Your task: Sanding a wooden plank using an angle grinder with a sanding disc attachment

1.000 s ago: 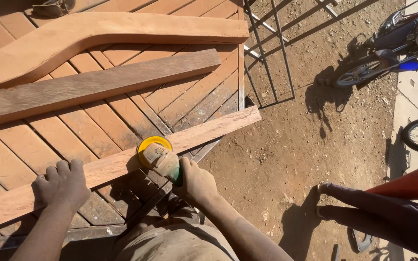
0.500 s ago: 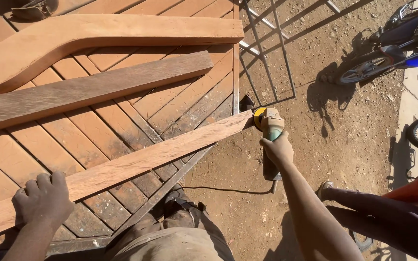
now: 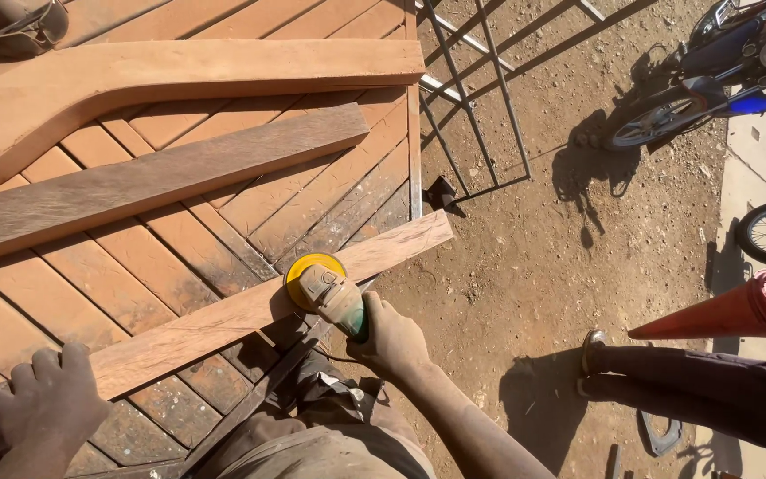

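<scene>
Head camera view, looking down at a person working outdoors on a slatted wooden platform [image 3: 179, 248] set on bare dirt.

The right hand [image 3: 392, 339] is wrapped tightly around the body of a green power sander [image 3: 334, 297]. Its round yellow disc [image 3: 312, 270] sits flat on a long, pale plank [image 3: 223, 324]. The plank lies diagonally across the platform, from the near left edge up to the right edge, where its end juts just past the platform over the dirt. The sander sits on the plank's right half, close to the platform's near right corner.

The left hand [image 3: 46, 410] presses down on the plank's near left end, fingers curled over its far edge, gripping the wood.

Farther back on the platform lie a darker, rough board [image 3: 152, 182] and, beyond it, a thick curved beam [image 3: 179, 75], both apart from the plank.

To the right, a metal frame [image 3: 480, 106] stands at the platform's right edge. A motorbike [image 3: 711, 71] is parked at the top right. Another person's legs [image 3: 693, 395] and a red cone [image 3: 738, 310] show at the lower right.
</scene>
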